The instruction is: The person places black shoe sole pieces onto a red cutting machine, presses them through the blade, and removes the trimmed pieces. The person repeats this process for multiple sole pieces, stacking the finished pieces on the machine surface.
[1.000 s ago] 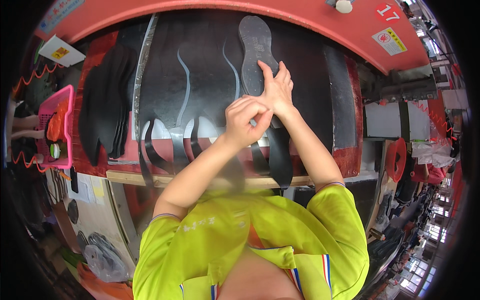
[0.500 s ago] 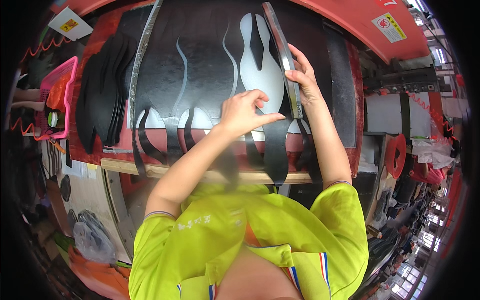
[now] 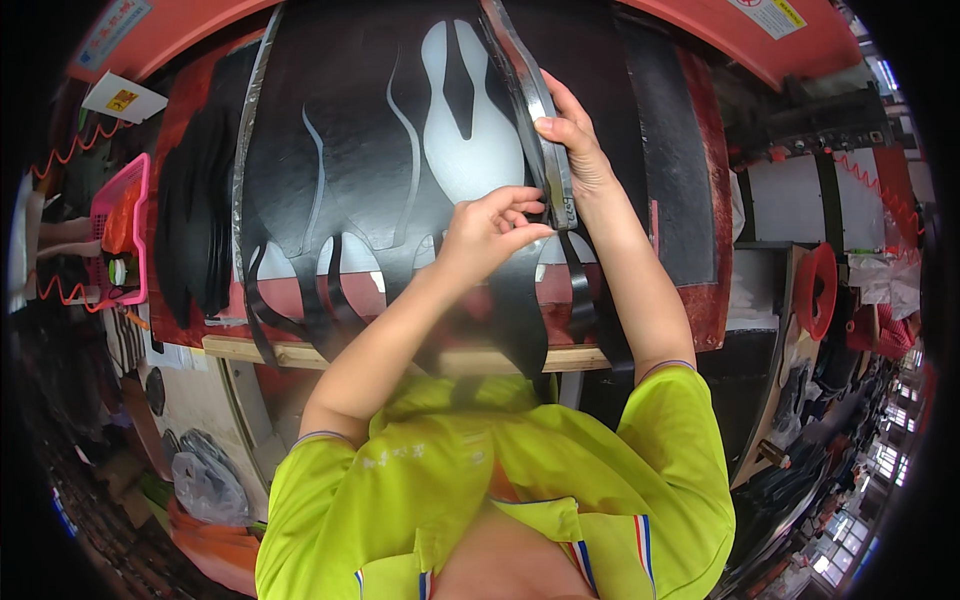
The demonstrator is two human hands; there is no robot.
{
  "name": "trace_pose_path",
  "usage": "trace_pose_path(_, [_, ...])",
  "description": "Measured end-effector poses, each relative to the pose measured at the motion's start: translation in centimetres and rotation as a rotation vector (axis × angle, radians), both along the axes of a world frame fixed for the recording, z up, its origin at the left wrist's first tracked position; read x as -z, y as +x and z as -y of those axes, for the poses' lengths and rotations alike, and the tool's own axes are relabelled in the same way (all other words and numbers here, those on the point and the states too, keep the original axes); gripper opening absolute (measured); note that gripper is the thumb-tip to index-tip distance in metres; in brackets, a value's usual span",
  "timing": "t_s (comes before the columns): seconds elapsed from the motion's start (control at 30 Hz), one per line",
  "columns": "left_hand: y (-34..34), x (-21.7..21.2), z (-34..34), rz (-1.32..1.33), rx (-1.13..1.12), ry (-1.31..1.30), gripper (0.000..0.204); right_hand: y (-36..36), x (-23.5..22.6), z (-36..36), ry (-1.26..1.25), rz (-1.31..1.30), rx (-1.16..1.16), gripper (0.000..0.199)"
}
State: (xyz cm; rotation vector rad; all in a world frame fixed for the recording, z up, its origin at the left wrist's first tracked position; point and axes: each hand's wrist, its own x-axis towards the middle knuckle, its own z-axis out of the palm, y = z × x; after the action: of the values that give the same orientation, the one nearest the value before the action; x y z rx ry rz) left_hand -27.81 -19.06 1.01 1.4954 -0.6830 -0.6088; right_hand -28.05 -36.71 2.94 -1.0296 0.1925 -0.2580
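Observation:
My right hand [image 3: 577, 140] grips a long metal-edged cutting die [image 3: 545, 130], stood up on edge, with the thumb on its near face. At the die's lower end is my left hand [image 3: 495, 228], fingers curled and thumb stretched against the edge. Dark material shows along the die's left side by those fingertips; what they pinch is hidden. Beneath lies a black sheet [image 3: 270, 165] with a pale two-pronged cut-out [image 3: 470, 165] left of the die. Narrow curved slits and pale gaps mark the sheet further left, and black strips hang over its near edge.
A stack of black cut pieces [image 3: 195, 220] lies at the left of the red-edged work surface. Beyond it stands a pink basket [image 3: 145, 220]. A wooden rail [image 3: 290, 353] runs along the front. The red machine beam [image 3: 690, 25] crosses the far side. A red ring-shaped object [image 3: 817, 290] is at right.
My left hand has come up against the die's lower end, its fingers now at the edge. The view has shifted, so the sheet and die appear further left.

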Motion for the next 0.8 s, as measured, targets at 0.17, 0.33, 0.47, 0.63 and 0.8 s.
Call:
trace_pose_path(0.17, [1.1, 1.3, -4.2, 0.229, -0.206, 0.083, 0.02, 0.0, 0.1, 0.5, 0.013, 0.015, 0.005, 0.084])
trace_pose_path(0.33, [0.7, 2.1, -10.0, -0.199, -0.595, 0.0, 0.013, 0.1, 0.1, 1.0, 0.098, 0.056, 0.06, 0.078])
trace_pose_path(0.47, [0.8, 2.3, -10.3, -0.265, -0.492, 0.074, 0.013, 0.0, -0.6, 2.7, -0.197, -0.025, 0.037, 0.074])
trace_pose_path(0.63, [1.4, 2.2, -9.7, -0.016, -0.419, 0.268, 0.042, -1.5, -0.8, 4.7, -0.963, -0.206, 0.132, 0.07])
trace_pose_path(0.8, [1.3, 2.6, -9.7, -0.021, -0.451, 0.274, 0.038, -2.8, 0.7, 3.9, -1.617, -0.416, 0.139, 0.088])
